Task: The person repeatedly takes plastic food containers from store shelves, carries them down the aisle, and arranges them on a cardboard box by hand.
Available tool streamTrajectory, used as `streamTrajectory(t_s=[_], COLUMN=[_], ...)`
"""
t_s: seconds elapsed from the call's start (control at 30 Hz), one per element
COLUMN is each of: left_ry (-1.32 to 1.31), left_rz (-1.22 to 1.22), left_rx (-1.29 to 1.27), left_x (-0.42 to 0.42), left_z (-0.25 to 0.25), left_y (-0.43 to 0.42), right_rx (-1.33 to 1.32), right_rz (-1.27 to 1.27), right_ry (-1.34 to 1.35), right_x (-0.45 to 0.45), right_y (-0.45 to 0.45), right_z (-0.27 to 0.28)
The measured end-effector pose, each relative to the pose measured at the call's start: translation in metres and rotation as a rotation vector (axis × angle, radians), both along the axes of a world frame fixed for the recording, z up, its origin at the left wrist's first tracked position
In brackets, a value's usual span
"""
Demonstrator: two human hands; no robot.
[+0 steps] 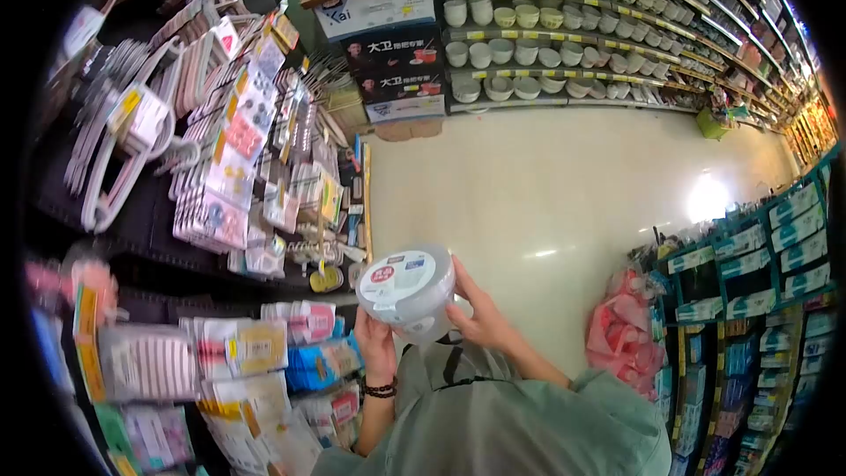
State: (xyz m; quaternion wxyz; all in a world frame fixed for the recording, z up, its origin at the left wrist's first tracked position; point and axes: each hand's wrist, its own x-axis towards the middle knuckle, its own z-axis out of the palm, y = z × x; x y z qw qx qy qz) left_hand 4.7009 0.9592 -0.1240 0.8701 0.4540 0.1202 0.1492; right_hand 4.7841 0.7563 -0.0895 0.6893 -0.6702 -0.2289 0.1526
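Observation:
A round, clear plastic container with a large white label on its flat top is held up in front of my body, tilted toward me. The label carries a red round mark and a blue patch. My left hand, a dark beaded bracelet at its wrist, supports the container from below on its left side. Around its right side curl the fingers and thumb of my right hand. The container hides part of the fingers of both hands.
Hangers and carded goods fill the left shelves, with packaged items below. Stacked mop boxes stand at the back beside shelves of bowls. To the right are a pink bundle and a shelf of boxed goods. Pale floor lies between.

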Motion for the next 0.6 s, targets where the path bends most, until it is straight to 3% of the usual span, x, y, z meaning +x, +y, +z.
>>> streamTrajectory(t_s=[0.13, 0.27, 0.37, 0.6], left_ry=[0.052, -0.001, 0.083, 0.055], left_rz=[-0.079, -0.145, -0.213, -0.263], left_rx=[0.105, 0.137, -0.031, 0.038], left_x=[0.088, 0.194, 0.275, 0.445], left_z=[-0.018, -0.026, -0.018, 0.011], left_y=[0.021, 0.05, 0.075, 0.121], right_rx=[0.155, 0.037, -0.07, -0.05], right_rz=[-0.062, -0.058, -0.058, -0.129], right_ry=[0.163, 0.17, 0.256, 0.168], right_x=[0.068, 0.171, 0.241, 0.4], right_y=[0.023, 0.043, 0.063, 0.108], right_z=[-0.029, -0.049, -0.036, -0.018])
